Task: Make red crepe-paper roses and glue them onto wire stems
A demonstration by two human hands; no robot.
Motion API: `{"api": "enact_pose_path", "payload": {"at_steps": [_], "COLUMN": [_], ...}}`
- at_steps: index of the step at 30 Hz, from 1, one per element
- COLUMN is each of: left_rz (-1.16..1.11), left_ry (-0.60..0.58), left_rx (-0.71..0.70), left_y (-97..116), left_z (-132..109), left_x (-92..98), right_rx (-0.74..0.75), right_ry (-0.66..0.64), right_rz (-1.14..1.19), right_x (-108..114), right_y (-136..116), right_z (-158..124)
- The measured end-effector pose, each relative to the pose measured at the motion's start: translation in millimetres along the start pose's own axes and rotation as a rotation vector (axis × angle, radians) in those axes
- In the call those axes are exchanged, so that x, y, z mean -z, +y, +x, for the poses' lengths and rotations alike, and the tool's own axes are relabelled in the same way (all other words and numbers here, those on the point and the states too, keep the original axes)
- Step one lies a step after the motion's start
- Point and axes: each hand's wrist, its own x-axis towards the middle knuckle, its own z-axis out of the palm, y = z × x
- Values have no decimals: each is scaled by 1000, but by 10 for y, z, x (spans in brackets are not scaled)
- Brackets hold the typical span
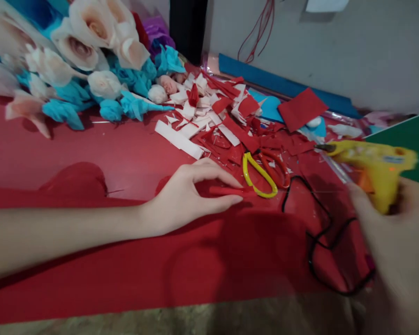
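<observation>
Red sheet [125, 274] covers the tabletop, grey wall [352, 51] behind. Landmark: scissors [261, 173], yellow and red handles, lying flat on the sheet.

- Red strip [226, 190]: small rolled piece, just left of the scissors, its tip almost at the yellow handle. It lies low on the sheet.
- My left hand [192, 193]: narrow pinch, thumb below and fingers above the red strip, holding it. Forearm comes in from the left across the sheet.
- Glue gun [377, 167]: yellow, right of the scissors, nozzle pointing back towards them. Blurred.
- My right hand [398, 242]: wrapped round the glue gun's grip, holding it off the surface. Too blurred to tell where the trigger finger sits.
- Black cord [317, 242]: loops on the sheet from just right of the scissors, down under the gun.
- Scraps [216, 116]: red and white paper offcuts, piled right behind the scissors.
- Red square [302, 108]: behind and right of the scissors, on a blue strip [265, 77] along the wall.
- Paper flowers [91, 56]: cream and turquoise, far left and behind the scissors.
- Green board [412, 139]: far right, behind the gun.
</observation>
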Motion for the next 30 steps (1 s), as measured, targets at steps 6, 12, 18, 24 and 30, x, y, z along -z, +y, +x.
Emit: {"api": "enact_pose_path", "payload": {"at_steps": [6,12,18,24,30], "left_rz": [14,0,173,296,311], "left_ry": [-8,6,-96,-139,-151], "left_rx": [32,28,-201,-364,-369], "left_y": [-5,54,244,423,541], "left_z": [-4,-2,27,22,-7], "left_x": [-5,11,85,150,180], "right_rx": [-1,124,535,822,833], "right_ry": [-295,-219,96,-110,-255], "right_rz": [8,68,377,498,629], "right_x": [-327,-211,525,650,609], "right_y": [117,79,-493,-945,-1020], "right_z": [200,154,-142,-294,-293]}}
